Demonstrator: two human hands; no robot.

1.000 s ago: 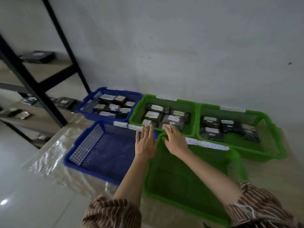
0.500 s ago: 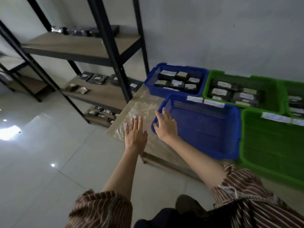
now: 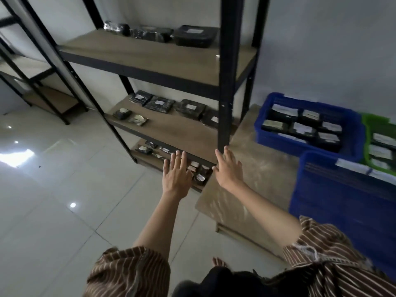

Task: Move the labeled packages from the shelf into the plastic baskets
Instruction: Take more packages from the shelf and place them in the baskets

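Black steel uprights carry the shelf (image 3: 162, 61), three wooden boards deep; dark labeled packages (image 3: 159, 102) lie mostly along the back edge of the middle board, more on the top board and on the lowest one near the floor; we take the flat, label-up lay as a way of keeping each tag readable. Our left hand (image 3: 175, 174) and right hand (image 3: 229, 168) reach forward in front of the lowest board, fingers straight and spread, holding nothing; empty palms suit a fresh pick. Right hand lies just beside the front upright (image 3: 227, 82), contact uncertain; left hand hangs over the small packages (image 3: 201, 174) on the bottom board. Blue basket (image 3: 308, 127) at the wall already holds labeled packs in rows; a nearer blue basket (image 3: 342, 200) shows no contents in its visible part; a green basket (image 3: 381, 144) at the right edge holds more; all sit on a plastic-covered wooden platform (image 3: 252, 179) beside the shelf, near enough for a short carry.
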